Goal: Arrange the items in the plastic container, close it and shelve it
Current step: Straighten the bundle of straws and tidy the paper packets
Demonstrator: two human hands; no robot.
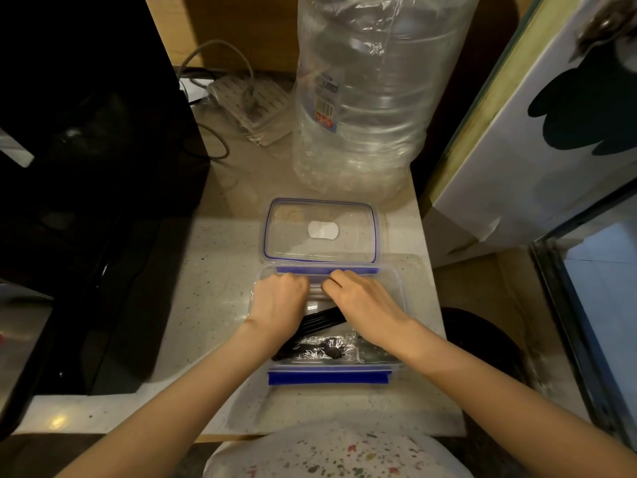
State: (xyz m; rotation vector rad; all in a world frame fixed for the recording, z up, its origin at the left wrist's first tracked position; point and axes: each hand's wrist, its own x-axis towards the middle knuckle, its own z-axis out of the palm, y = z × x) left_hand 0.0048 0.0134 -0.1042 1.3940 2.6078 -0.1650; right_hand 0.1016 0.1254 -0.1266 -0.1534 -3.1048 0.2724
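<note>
A clear plastic container (396, 288) with blue clips sits on the speckled counter in front of me. Its clear lid (320, 232), blue-rimmed with a white patch in the middle, lies flat just behind it. Inside the container lie black plastic cutlery (320, 320) and a black utensil in clear wrap (324, 350). My left hand (279, 301) and my right hand (362, 301) are both down inside the container near its far wall, fingers curled onto something clear there. What they hold is hidden by the fingers.
A large clear water bottle (365, 98) stands right behind the lid. A black appliance (86, 201) fills the left side. A power strip (251, 105) with cables lies at the back. A white panel (537, 150) leans at the right, past the counter's edge.
</note>
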